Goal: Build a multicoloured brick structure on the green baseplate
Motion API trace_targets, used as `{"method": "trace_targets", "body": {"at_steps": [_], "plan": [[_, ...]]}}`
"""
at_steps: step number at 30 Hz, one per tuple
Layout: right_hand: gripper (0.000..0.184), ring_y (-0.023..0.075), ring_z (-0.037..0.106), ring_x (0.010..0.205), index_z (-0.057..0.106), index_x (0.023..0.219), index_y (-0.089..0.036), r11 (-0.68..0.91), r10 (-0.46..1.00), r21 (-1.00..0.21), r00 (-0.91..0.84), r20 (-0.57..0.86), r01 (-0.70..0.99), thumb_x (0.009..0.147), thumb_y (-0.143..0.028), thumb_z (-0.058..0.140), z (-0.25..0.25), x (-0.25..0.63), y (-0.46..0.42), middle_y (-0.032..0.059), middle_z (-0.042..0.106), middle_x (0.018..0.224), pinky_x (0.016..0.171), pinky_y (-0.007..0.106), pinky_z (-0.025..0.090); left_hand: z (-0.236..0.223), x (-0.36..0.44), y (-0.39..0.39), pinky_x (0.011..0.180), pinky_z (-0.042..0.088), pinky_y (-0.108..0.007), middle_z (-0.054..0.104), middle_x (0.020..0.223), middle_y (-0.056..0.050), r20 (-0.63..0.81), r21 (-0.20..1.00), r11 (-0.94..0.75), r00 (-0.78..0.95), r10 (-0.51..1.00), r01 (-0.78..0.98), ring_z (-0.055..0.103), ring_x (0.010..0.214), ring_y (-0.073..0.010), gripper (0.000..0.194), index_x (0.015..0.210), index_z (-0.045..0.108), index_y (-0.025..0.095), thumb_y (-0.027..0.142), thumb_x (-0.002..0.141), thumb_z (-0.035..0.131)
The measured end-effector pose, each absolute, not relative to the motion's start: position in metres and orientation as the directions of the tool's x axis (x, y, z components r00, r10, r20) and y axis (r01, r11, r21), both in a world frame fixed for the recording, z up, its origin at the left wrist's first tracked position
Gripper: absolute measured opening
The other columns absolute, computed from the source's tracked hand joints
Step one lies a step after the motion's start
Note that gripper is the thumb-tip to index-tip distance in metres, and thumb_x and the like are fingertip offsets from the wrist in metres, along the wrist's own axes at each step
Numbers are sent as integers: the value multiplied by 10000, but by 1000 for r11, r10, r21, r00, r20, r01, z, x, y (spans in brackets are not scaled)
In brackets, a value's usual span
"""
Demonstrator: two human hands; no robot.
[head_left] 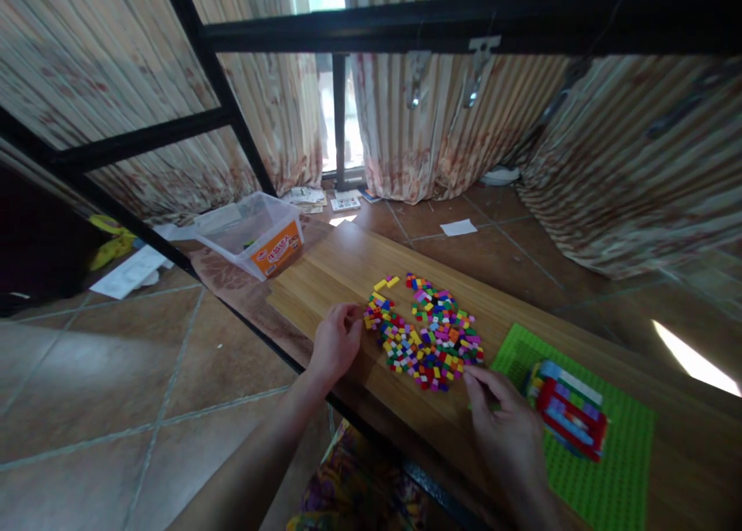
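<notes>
Bricks (444, 361) are lying loose in a heap on the bench (359, 256), between two hands set well apart. The left hand (336, 344) is holding its fingers bent beside the heap; the right hand (510, 427) is pinching at its near right edge. I can't tell whether either is gripping anything. One joined block (571, 411) is sitting on the green plate (629, 430); work looks partly done, many pieces still lying unjoined.

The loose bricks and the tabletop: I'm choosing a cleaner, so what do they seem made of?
Loose bricks: probably smooth plastic, from their uniform blocky shapes and solid colors.
Tabletop: wood or laminate with a soft sheen, showing streaked grain.
</notes>
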State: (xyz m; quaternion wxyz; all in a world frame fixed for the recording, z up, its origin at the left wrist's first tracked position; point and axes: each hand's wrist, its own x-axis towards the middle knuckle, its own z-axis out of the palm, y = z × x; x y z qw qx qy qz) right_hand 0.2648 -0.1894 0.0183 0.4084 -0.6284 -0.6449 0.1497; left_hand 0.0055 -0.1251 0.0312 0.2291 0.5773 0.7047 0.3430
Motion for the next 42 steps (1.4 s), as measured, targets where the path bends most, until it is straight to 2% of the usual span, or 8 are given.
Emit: {"method": "trace_targets", "body": {"at_steps": [4,8,14,21,33,42], "plan": [[250,192,682,882,700,932,-223,155,939,-712,123,322,685,898,-397,523,17,266,-197,56,726,966,780,309,525,34,11,-98,798,474,-283,635,1050,-73,113,649,32,-138,984,760,610,873,-165,258,1089,635,189,198,867,504],[270,199,692,860,702,925,-219,141,938,-690,126,322,710,897,-412,517,14,270,-202,57,733,955,770,318,533,37,16,-72,835,461,-272,649,1037,-70,100,550,2,-67,993,835,604,944,-172,266,1050,660,201,162,881,459],[275,194,702,815,706,917,-218,148,936,-659,111,334,738,901,-409,509,12,276,-207,51,738,931,719,303,545,43,25,-41,833,462,-290,653,1016,-91,105,430,-18,-31,994,903,602,944,-199,230,1022,659,167,242,871,503],[276,199,708,815,711,928,-224,109,945,-697,143,293,709,900,-410,509,12,276,-212,49,742,931,706,309,563,49,47,-21,833,458,-297,646,973,-85,74,298,-96,77,994,950,585,959,-213,194,908,684,187,284,854,525],[257,191,698,839,704,928,-214,84,954,-770,171,245,633,913,-377,506,15,273,-218,53,731,932,727,303,554,42,54,-25,844,448,-290,645,940,-71,86,302,-211,194,977,930,579,950,-202,140,882,649,190,193,831,519],[252,183,683,819,697,938,-206,83,953,-800,186,237,595,924,-361,498,20,273,-220,53,717,902,723,297,536,45,68,-42,875,460,-321,652,921,-82,95,360,-421,417,904,832,599,900,-201,148,805,640,174,115,797,505]]}}
